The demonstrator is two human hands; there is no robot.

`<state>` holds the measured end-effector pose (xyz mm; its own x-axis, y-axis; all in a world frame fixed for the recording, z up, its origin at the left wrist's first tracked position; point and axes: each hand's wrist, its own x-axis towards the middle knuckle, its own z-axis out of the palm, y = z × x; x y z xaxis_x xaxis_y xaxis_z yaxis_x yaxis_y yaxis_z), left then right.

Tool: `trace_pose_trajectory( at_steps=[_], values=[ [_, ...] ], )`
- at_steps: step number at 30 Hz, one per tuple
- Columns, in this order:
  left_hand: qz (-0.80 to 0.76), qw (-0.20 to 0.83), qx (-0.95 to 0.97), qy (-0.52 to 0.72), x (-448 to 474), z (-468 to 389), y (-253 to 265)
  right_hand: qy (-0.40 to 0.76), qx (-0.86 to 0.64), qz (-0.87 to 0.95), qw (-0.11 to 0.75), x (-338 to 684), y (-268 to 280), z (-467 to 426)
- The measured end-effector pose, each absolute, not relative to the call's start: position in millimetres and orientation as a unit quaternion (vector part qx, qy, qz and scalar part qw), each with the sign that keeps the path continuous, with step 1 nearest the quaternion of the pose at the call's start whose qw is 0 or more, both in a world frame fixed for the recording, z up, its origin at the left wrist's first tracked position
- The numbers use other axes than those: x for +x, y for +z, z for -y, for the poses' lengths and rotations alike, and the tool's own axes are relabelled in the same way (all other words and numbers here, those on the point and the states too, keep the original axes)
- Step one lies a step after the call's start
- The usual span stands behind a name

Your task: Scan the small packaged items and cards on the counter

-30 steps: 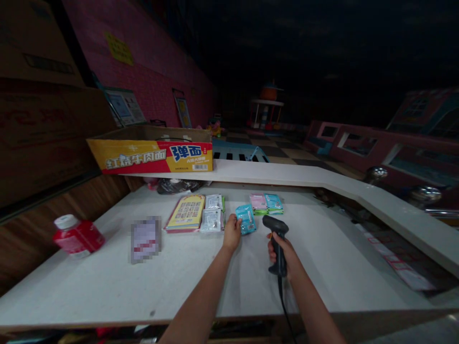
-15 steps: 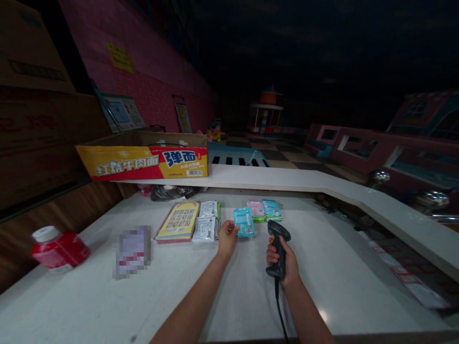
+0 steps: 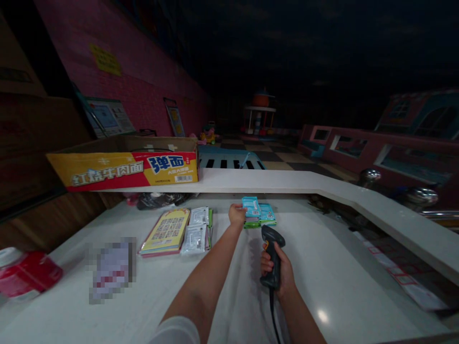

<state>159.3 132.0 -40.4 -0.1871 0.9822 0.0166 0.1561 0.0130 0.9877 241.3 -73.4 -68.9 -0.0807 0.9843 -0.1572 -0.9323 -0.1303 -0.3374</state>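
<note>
My left hand [image 3: 237, 215] pinches the left edge of a blue packet [image 3: 250, 206], which is over the left part of a group of small packets. Another blue packet [image 3: 267, 213] lies just to the right, with green packets [image 3: 253, 224] showing underneath. Whether the held packet rests on the pile I cannot tell. My right hand [image 3: 278, 267] is wrapped round a black barcode scanner [image 3: 272, 255], its head just in front of the packets and its cord trailing down. Left of my hands are silvery packets [image 3: 195, 239] beside a stack of yellow-topped booklets [image 3: 168, 230].
A red bottle [image 3: 30, 274] with a white cap lies at the left, near a blurred-out item [image 3: 113, 270]. A yellow and red noodle carton [image 3: 125, 167] stands on the raised white ledge [image 3: 258, 180] behind the counter. A dark plastic bag [image 3: 161, 199] sits under the ledge.
My left hand has carried the blue packet away from me, onto or just over the packet group, covering the pink one. The scanner stays in my right hand. The view has shifted slightly.
</note>
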Motion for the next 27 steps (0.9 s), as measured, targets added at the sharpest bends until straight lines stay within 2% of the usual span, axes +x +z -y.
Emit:
trace_pose_trajectory(
  at_steps=[5, 16, 21, 27],
  values=[
    [-0.598, 0.316, 0.578, 0.456, 156.0, -125.0, -45.0, 0.729, -0.180, 0.071, 0.657, 241.7, -66.7, 72.6],
    [-0.555, 0.264, 0.637, 0.465, 142.3, -101.0, -39.1, 0.720, -0.186, 0.072, 0.664, 241.4, -66.9, 74.1],
    [-0.508, 0.206, 0.695, 0.464, 105.3, -71.1, -16.8, 0.726, -0.186, 0.078, 0.657, 242.7, -69.7, 76.4],
    [-0.558, 0.070, 0.746, 0.357, 30.0, -33.2, 8.1, 0.728, -0.191, 0.070, 0.654, 243.3, -69.7, 79.5]
  ],
)
